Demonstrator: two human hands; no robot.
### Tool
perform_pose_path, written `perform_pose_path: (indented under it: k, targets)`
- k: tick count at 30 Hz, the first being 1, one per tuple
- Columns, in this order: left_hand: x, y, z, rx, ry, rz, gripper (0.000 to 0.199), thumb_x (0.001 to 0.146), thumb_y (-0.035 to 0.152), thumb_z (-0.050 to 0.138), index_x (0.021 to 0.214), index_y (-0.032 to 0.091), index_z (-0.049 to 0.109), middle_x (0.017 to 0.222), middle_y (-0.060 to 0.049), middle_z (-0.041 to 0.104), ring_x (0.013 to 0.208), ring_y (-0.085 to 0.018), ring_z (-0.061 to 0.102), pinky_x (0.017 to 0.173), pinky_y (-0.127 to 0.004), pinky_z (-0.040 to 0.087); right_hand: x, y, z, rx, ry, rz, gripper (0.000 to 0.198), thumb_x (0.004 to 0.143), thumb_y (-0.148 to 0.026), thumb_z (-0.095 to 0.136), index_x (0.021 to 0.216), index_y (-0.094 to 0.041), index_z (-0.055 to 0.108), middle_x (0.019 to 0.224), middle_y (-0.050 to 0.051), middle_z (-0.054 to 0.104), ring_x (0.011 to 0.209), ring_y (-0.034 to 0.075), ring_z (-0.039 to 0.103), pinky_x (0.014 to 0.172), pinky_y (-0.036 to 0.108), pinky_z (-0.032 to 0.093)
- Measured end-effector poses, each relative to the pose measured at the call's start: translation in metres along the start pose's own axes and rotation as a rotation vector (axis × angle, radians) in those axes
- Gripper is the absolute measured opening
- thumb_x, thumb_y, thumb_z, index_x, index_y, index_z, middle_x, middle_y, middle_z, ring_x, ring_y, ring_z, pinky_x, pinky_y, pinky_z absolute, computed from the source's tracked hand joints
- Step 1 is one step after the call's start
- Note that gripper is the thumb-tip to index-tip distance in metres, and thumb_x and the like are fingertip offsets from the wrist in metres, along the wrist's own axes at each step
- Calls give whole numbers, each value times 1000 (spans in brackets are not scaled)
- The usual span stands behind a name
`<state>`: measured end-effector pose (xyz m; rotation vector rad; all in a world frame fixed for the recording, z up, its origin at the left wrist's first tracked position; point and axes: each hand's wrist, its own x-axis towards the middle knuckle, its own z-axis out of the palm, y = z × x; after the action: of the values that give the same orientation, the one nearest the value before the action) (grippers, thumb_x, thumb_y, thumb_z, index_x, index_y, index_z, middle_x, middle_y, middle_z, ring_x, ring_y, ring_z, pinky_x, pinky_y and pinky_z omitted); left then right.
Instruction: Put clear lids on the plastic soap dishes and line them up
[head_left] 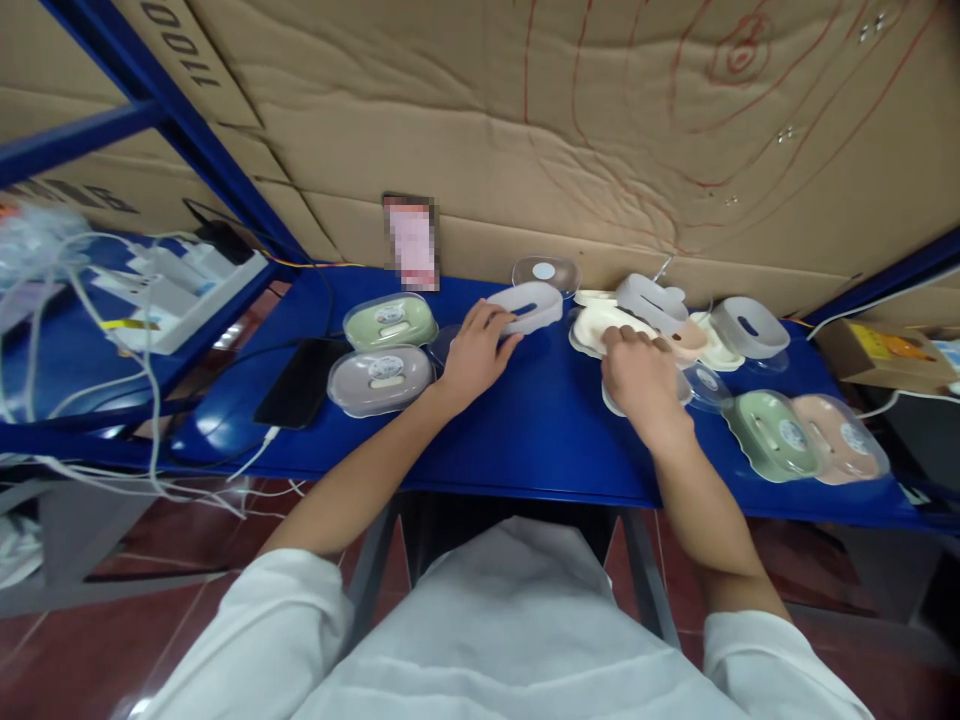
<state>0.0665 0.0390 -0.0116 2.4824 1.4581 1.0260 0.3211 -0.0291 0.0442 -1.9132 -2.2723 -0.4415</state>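
My left hand point(480, 350) has its thumb and fingers on the left end of a pale grey oval soap dish part point(541, 308) with a slot in its middle. My right hand point(641, 378) reaches down into a group of parts, its bent fingers on a cream soap dish part point(596, 325); the fingertips are partly hidden. Just beyond it lie another grey part point(651, 300) and a peach part point(686, 342). A clear oval lid point(517, 272) with a round white label rests behind the left hand's part.
Lidded soap dishes, green point(390, 325) and grey point(379, 382), sit left; green point(772, 435) and peach point(840, 440) ones sit right. A black phone point(300, 385) lies near cables and a power strip point(195, 300). Another phone point(412, 243) leans on the cardboard wall point(465, 150).
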Motion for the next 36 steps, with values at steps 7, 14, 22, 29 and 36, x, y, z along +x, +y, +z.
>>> perform_pose_path:
  k: [7,14,22,29,36]
  targets:
    - [3,4,-26,-84,13,107,28,109,37,51,130,21,64,136,-11,68,143,-26,57,130,-51,40,-10,-60,2,145,-223,-483,36,102,-7,45,126,-13,71,120,18,77,110,32,69,99,47,45]
    - [-7,13,-33,-21,-306,262,25,101,43,64,115,23,71,127,-8,73,126,-31,65,110,-49,46,7,-3,-1,431,-61,-369,28,108,-45,59,112,-20,71,114,12,75,109,31,69,101,45,49]
    - [-8,7,-36,140,-506,338,26,91,43,79,106,24,69,119,-9,69,118,-34,60,103,-50,44,1,-10,35,426,-252,-509,54,101,-24,68,154,-22,61,164,18,54,155,35,49,124,56,44]
    - [-10,-3,-41,132,-520,286,35,92,36,74,123,23,67,143,-16,60,134,-39,56,116,-64,39,-6,-33,38,277,-244,-419,56,110,-20,44,166,-14,45,171,20,43,160,36,40,124,58,44]
    - [-19,-23,-63,182,-533,96,71,74,-1,58,139,26,60,159,-16,54,154,-42,47,125,-73,34,-7,-25,37,213,-243,-316,54,109,-23,44,161,-11,51,166,23,51,155,39,47,118,59,48]
